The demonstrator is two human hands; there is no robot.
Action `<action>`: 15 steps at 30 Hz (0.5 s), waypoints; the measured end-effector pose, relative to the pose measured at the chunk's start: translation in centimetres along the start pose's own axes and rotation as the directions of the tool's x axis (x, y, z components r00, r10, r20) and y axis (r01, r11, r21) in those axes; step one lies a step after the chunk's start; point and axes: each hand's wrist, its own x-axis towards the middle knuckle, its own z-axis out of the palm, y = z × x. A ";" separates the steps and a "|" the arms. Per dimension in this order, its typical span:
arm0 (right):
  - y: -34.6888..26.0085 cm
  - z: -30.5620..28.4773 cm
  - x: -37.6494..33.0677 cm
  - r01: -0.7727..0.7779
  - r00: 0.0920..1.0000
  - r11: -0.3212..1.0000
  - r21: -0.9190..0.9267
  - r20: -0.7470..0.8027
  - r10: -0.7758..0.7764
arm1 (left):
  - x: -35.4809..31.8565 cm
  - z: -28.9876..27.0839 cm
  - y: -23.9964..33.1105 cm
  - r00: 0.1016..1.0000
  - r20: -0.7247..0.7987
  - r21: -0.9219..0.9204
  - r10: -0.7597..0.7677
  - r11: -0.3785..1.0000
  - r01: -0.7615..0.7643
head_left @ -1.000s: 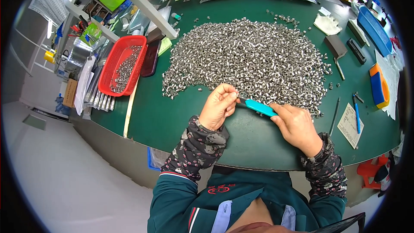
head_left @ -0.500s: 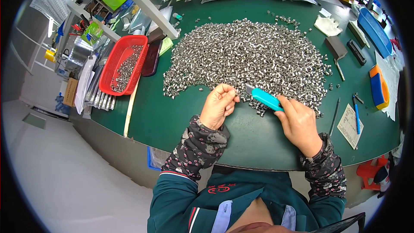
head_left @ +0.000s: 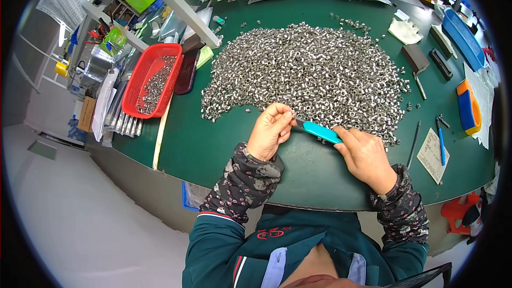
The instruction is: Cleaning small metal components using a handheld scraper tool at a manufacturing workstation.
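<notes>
A wide heap of small silvery metal rings (head_left: 304, 69) covers the middle of the green table. At the heap's near edge my left hand (head_left: 273, 130) is closed in a pinch. Between its thumb and forefinger is a small metal ring, mostly hidden by the fingertips. My right hand (head_left: 367, 157) grips a teal utility knife (head_left: 321, 132) by the back end of its handle. The knife lies nearly level, its dark blade pointing left, the tip at my left fingertips. Whether the blade touches the ring is too small to tell.
Left of the heap stands a red basket (head_left: 128, 88) holding more rings, beside a dark tray (head_left: 188, 72). On the right are a grey block (head_left: 415, 58), a blue basket (head_left: 463, 40), a blue-and-orange tape dispenser (head_left: 468, 108), a blue pen (head_left: 440, 141) and a paper slip (head_left: 433, 154).
The knife has swung down and left, from raised and tilted to nearly level, its blade now at my left fingertips. My right hand has shifted slightly left; the left hand stays put.
</notes>
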 end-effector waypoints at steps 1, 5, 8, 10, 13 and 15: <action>0.0 0.1 0.0 0.005 1.000 1.000 0.016 0.003 -0.005 | 0.0 0.0 0.0 1.000 0.012 0.011 -0.001 1.000 0.001; 0.1 -0.1 0.2 0.025 0.997 0.998 -0.052 -0.075 -0.029 | -0.1 -0.1 0.1 0.999 0.020 -0.041 -0.033 0.999 0.033; 0.1 -0.5 0.3 -0.017 0.991 1.000 -0.013 -0.133 0.015 | 0.0 -0.2 0.1 0.999 0.026 -0.088 -0.040 0.995 0.042; 0.1 -0.3 0.2 -0.002 0.991 1.000 -0.017 -0.132 0.000 | 0.0 -0.2 0.1 0.998 0.033 -0.097 -0.045 0.994 0.049; 0.1 -0.2 0.3 0.005 0.992 1.000 -0.015 -0.127 -0.007 | -0.1 0.0 0.4 0.999 0.019 -0.083 -0.049 0.995 0.051; 0.1 -0.2 0.3 -0.004 0.993 1.000 -0.010 -0.122 0.003 | -0.1 -0.2 0.2 0.999 0.024 -0.080 -0.048 0.996 0.050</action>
